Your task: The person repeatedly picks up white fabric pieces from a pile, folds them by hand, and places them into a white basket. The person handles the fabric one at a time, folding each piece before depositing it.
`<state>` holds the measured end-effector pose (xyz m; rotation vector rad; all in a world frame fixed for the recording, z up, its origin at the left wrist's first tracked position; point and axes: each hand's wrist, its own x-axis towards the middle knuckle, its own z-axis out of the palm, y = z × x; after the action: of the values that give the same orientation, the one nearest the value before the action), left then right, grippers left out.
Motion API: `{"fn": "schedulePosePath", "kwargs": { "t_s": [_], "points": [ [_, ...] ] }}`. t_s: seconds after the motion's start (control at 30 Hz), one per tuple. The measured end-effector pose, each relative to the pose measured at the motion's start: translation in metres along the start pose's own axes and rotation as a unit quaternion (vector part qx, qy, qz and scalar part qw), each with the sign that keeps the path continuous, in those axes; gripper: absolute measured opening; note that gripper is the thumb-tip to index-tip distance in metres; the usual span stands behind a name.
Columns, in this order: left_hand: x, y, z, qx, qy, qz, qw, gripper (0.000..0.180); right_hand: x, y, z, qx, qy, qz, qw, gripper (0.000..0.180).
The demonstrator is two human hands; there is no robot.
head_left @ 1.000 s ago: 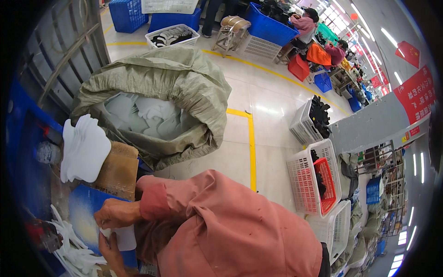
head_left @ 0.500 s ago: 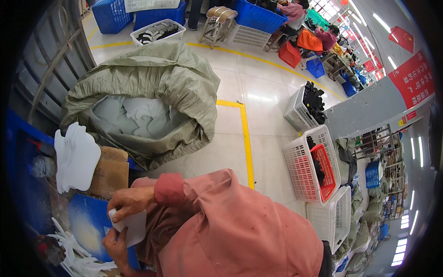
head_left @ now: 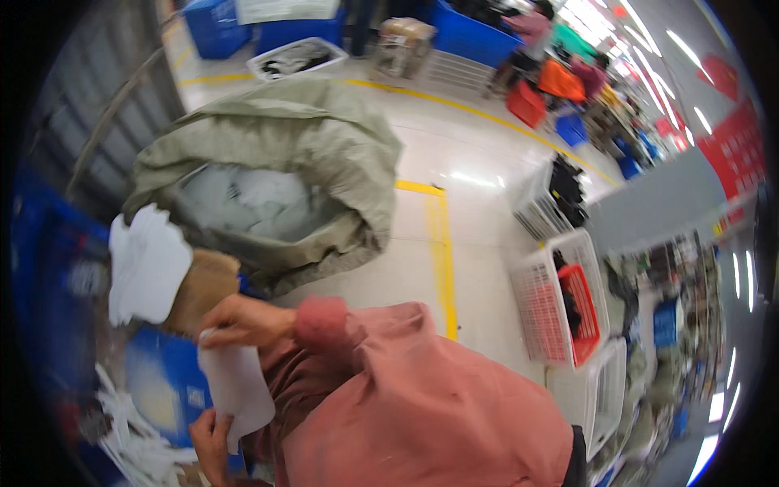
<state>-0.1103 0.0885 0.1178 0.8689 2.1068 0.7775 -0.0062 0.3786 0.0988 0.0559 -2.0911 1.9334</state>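
Note:
My right hand point(head_left: 243, 321), coming out of a pink sleeve, pinches the upper end of a white insole-shaped sheet point(head_left: 238, 390). With thumb and fingers my left hand point(head_left: 213, 438) grips its lower edge. The sheet hangs stretched between both hands, in front of a blue surface point(head_left: 166, 377) with a worn pale patch. Just beyond the right hand, a stack of similar white sheets point(head_left: 150, 266) leans beside a brown cardboard piece point(head_left: 203, 288). Thin white offcut strips point(head_left: 134, 426) lie in a tangle left of my left hand.
A big green woven sack point(head_left: 324, 154) stands open ahead, full of pale flat pieces point(head_left: 251, 199). Plastic baskets line the right, one white point(head_left: 540, 304) with a red basket point(head_left: 580, 312) in it. Metal bars point(head_left: 101, 130) rise at the left. People sit working far off.
The white sheet, before held close between both hands, now hangs at length. My right hand has moved up and my left hand slightly down, farther apart. The view has shifted and blurred.

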Motion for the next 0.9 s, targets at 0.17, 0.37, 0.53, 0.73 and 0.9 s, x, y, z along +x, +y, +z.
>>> {"fn": "schedulePosePath", "kwargs": {
  "t_s": [0.17,0.37,0.53,0.73,0.9],
  "points": [
    [-0.038,-0.014,-0.006,-0.064,0.071,0.022,0.995,0.032,-0.001,0.016,0.014,0.048,-0.044,0.1,0.993,0.026],
    [-0.094,-0.045,-0.01,-0.201,0.123,-0.149,0.96,0.035,0.029,0.042,0.055,0.175,-0.056,0.217,0.959,0.031],
    [-0.13,-0.057,-0.002,-0.245,0.196,-0.189,0.931,0.039,0.04,0.047,0.097,0.184,-0.124,0.186,0.957,0.029],
    [-0.152,-0.052,0.007,0.094,0.353,-0.104,0.925,0.047,0.047,0.032,0.134,0.132,-0.194,0.167,0.958,0.027],
    [-0.114,-0.021,0.031,-0.01,0.452,-0.038,0.891,0.048,0.041,0.026,0.165,0.145,-0.219,0.189,0.946,0.026]
  ]
}}
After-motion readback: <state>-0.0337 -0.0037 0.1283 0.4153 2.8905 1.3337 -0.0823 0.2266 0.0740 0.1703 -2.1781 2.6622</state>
